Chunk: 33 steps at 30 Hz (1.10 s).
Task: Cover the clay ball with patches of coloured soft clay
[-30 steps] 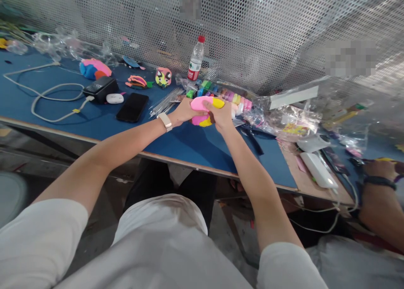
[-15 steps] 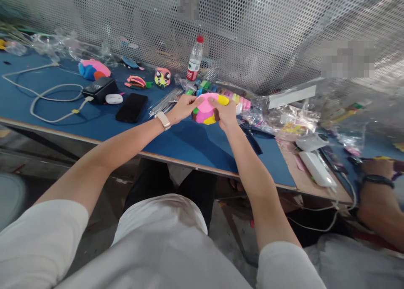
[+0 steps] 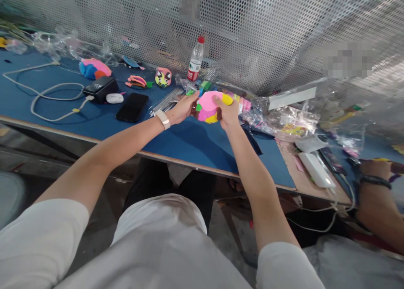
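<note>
While both arms reached forward: a rounded pink piece (image 3: 208,103) with yellow, green and brown parts was held up between the two grips, over the blue worktop (image 3: 186,143), a shadow lying on the surface below.
Right grip (image 3: 230,113): curled around the right side of the piece, near the yellow; thumb flat on the pink top, fingers mostly out of sight.
Left grip (image 3: 183,108): at the left end, by the brown and green parts, thumb up near the rim; it appeared to touch, but how far the fingers had closed could not be told.
Handling: judged light; the matt skin suggested soft modelling clay, likely to dent under a fingertip and not very slippery. Small green part judged the most fragile.
Best hold: the broad sides, with flat thumbs and spread fingers, pressure kept low and off the green part.
Behind the piece: coloured packs (image 3: 241,101); an upright bottle (image 3: 195,62) with a red cap.
Left of the grips: thin sticks (image 3: 164,103), a black phone (image 3: 132,108) lying flat, a black box (image 3: 100,89) with a pale cable (image 3: 59,86).
Farther back, left: a face-like piece (image 3: 163,77) and a pink-and-blue piece (image 3: 94,68).
Far right: clear packaging (image 3: 292,120); a co-worker's hand (image 3: 375,169), well apart.
</note>
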Each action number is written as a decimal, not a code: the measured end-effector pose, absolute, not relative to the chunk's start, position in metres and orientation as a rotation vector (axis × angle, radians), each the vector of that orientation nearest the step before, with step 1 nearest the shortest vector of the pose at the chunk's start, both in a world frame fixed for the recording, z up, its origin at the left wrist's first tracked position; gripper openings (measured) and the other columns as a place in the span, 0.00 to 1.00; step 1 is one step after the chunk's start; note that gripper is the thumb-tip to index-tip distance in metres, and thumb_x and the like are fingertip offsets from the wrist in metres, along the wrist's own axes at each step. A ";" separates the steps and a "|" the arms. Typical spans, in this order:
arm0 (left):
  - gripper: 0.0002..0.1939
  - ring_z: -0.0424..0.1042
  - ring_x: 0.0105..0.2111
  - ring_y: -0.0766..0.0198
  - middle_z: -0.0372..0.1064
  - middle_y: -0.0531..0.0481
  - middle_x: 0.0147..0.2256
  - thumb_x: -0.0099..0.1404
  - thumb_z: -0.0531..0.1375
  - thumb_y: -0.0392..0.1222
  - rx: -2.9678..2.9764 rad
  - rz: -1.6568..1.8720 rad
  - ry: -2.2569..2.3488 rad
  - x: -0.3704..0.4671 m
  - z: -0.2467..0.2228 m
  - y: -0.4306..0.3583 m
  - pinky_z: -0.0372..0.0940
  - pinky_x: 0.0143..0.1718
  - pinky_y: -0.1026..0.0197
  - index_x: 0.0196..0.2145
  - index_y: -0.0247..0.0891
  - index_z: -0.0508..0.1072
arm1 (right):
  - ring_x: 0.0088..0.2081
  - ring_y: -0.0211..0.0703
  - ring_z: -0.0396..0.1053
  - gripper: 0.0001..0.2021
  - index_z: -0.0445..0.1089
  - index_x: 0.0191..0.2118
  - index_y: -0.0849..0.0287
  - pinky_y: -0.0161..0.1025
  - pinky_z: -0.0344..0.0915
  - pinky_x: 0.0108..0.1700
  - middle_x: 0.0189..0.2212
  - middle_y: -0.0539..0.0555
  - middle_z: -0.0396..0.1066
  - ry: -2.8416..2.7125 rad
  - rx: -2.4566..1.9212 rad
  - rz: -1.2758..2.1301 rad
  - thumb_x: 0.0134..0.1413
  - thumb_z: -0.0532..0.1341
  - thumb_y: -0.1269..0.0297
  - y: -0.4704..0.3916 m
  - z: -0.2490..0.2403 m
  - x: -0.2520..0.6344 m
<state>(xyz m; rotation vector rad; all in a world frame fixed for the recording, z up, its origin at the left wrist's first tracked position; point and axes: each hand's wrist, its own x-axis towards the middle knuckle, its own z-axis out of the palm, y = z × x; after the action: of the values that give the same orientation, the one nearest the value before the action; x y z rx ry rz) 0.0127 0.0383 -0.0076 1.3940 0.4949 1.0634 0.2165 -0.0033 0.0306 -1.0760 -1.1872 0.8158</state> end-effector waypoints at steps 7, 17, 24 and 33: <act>0.37 0.80 0.29 0.57 0.79 0.43 0.34 0.71 0.69 0.81 1.355 1.136 0.519 0.013 -0.002 0.033 0.78 0.32 0.54 0.38 0.39 0.80 | 0.25 0.39 0.61 0.43 0.69 0.36 0.47 0.41 0.57 0.20 0.24 0.46 0.66 -1.204 -1.055 0.792 0.28 0.84 0.19 0.001 0.026 0.221; 0.29 0.72 0.29 0.65 0.77 0.48 0.30 0.72 0.74 0.70 1.628 1.480 0.633 0.008 0.002 0.029 0.70 0.29 0.62 0.32 0.38 0.84 | 0.28 0.36 0.62 0.39 0.74 0.41 0.50 0.39 0.66 0.27 0.27 0.45 0.71 -1.204 -1.076 0.756 0.34 0.88 0.30 -0.002 0.029 0.216; 0.17 0.87 0.45 0.55 0.90 0.41 0.48 0.74 0.75 0.58 1.751 1.591 0.674 0.004 0.004 0.031 0.79 0.45 0.57 0.48 0.42 0.92 | 0.29 0.40 0.66 0.37 0.76 0.40 0.50 0.43 0.71 0.29 0.29 0.47 0.72 -1.253 -1.082 0.733 0.35 0.87 0.30 -0.006 0.031 0.212; 0.20 0.88 0.49 0.51 0.89 0.39 0.53 0.78 0.72 0.60 1.818 1.535 0.654 0.001 0.012 0.020 0.81 0.50 0.53 0.51 0.41 0.92 | 0.27 0.40 0.63 0.39 0.76 0.39 0.47 0.42 0.64 0.24 0.28 0.48 0.72 -1.214 -1.068 0.754 0.29 0.87 0.25 -0.011 0.033 0.211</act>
<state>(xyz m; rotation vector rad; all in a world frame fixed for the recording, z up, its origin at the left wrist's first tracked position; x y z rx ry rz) 0.0014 0.0201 0.0125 1.8179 0.6537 1.5346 0.2110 -0.0106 0.0325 -1.0675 -1.2143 0.7538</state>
